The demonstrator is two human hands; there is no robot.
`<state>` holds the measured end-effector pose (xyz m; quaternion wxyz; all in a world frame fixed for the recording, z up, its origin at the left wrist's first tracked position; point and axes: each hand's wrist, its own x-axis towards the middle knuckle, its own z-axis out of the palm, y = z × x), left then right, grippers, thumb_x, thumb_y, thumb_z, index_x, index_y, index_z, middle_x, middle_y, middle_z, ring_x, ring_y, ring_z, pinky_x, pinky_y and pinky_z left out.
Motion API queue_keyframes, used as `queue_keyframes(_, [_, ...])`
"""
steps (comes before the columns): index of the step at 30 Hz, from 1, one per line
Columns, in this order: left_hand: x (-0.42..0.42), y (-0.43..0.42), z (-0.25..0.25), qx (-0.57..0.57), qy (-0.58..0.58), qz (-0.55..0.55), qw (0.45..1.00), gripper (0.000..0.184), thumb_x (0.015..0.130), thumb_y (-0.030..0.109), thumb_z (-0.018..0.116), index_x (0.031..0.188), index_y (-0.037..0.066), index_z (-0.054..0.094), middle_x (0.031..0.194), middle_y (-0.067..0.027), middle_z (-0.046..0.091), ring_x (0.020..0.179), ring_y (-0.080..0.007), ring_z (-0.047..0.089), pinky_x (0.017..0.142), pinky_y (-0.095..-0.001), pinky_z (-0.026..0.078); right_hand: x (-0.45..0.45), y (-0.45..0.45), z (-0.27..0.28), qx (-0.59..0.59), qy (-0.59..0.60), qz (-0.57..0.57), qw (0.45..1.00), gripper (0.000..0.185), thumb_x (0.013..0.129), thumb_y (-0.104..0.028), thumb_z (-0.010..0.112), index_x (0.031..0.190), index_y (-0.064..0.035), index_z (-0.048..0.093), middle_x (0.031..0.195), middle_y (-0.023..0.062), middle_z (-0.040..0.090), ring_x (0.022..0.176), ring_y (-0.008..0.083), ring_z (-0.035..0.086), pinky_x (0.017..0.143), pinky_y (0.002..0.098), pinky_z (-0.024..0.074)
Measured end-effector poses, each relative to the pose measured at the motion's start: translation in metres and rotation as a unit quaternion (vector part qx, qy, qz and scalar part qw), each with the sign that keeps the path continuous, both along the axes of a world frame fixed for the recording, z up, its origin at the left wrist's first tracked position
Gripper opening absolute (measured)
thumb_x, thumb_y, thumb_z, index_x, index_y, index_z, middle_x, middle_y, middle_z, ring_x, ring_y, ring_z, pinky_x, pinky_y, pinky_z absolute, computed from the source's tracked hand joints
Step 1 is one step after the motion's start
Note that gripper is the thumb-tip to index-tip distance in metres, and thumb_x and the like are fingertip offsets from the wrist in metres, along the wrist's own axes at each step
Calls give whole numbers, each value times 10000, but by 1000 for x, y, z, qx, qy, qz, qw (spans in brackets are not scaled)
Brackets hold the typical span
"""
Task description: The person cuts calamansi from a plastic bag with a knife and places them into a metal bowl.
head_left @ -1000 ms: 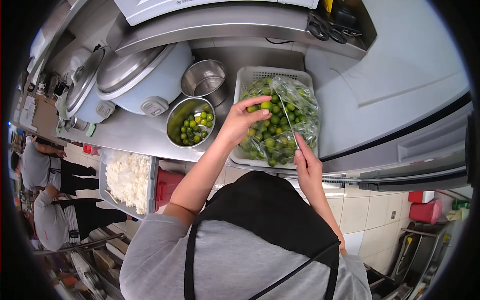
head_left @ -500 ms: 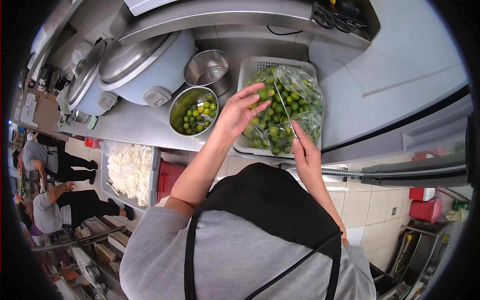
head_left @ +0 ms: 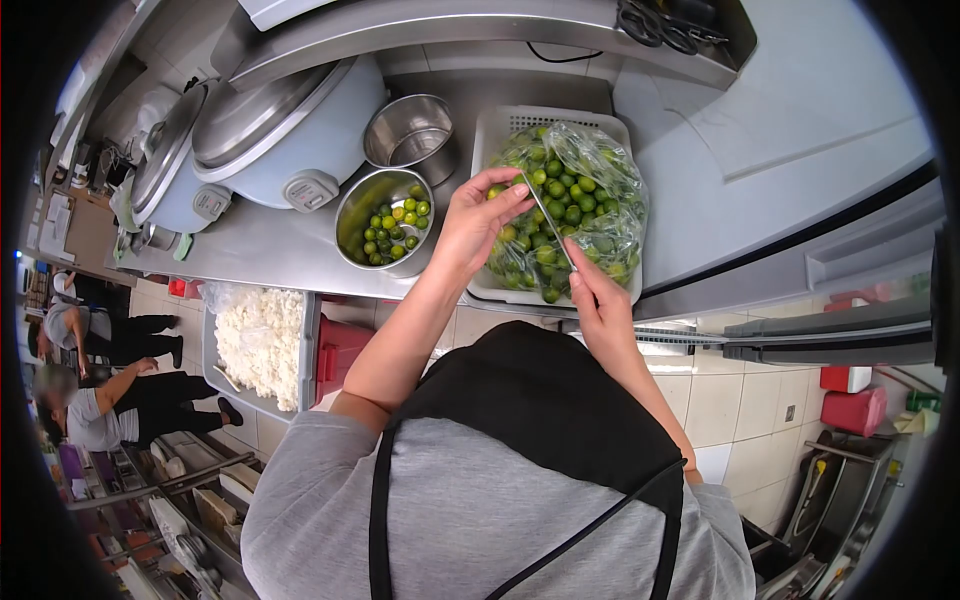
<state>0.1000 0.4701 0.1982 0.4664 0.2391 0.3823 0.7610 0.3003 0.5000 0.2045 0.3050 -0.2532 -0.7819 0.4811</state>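
My right hand (head_left: pixel 600 292) grips a knife (head_left: pixel 548 218), its thin blade slanting up and left toward my other hand. The fingers of my left hand (head_left: pixel 477 218) are pinched around a small green lime (head_left: pixel 497 190), mostly hidden by them, and the knife's tip is at the fingertips. Below both hands, many limes (head_left: pixel 572 190) lie in a clear plastic bag (head_left: pixel 610 165) inside a white perforated basket (head_left: pixel 482 140). To the left, a steel pot (head_left: pixel 345 225) contains several green and yellowish limes (head_left: pixel 392 228).
Another steel pot (head_left: pixel 400 130) stands behind the first. Two large lidded cookers (head_left: pixel 290 130) occupy the counter's left. A tub of white rice (head_left: pixel 262 345) is below the counter edge. Scissors (head_left: pixel 655 25) lie on the shelf above. Two people (head_left: pixel 110 400) stand at far left.
My left fingers have closed more over the lime, which was plainly visible before. The knife has shifted left, its tip now meeting those fingers.
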Motion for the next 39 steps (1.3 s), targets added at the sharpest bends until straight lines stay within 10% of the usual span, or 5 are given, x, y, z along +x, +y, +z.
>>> queue_keyframes(25, [4,5,-5,-85,186,-9,979,250,762,29,691,987,-28,596,906,-46,599,815,-101,580,745,-220,475,-16,21,10,-51,-99,-24,994,333,917,-125,471,1246,-95,509,1075,187,605,869,244,615,785,294,450])
queue_keyframes(31, [-25,1,-4,-22,-66,-17,997,266,807,33,638,1045,-51,555,925,-100,604,819,-208,624,822,-313,515,-11,22,-5,-16,-70,10,997,334,912,-132,485,1243,-103,514,1046,183,614,816,224,610,747,294,451])
queue_keyframes(34, [-75,-27,1,-147,173,101,969,321,778,99,675,1056,-23,570,961,-93,626,878,-191,615,829,-312,480,0,20,-9,-63,-95,12,993,338,916,-137,482,1250,-96,506,1061,182,613,846,215,613,765,302,451])
queue_keyframes(38, [-104,-54,1,-270,669,281,633,290,673,92,706,955,49,657,903,-135,653,832,-282,626,758,-338,477,13,30,-20,-34,-62,-36,997,345,921,-141,475,1262,-97,497,961,139,627,743,156,554,716,274,441])
queue_keyframes(39, [-97,-47,0,-233,669,244,662,256,675,100,703,922,44,665,902,-134,654,842,-286,619,765,-341,473,16,34,-22,-29,-61,-50,996,347,922,-143,473,1266,-99,494,913,119,633,702,133,529,694,262,436])
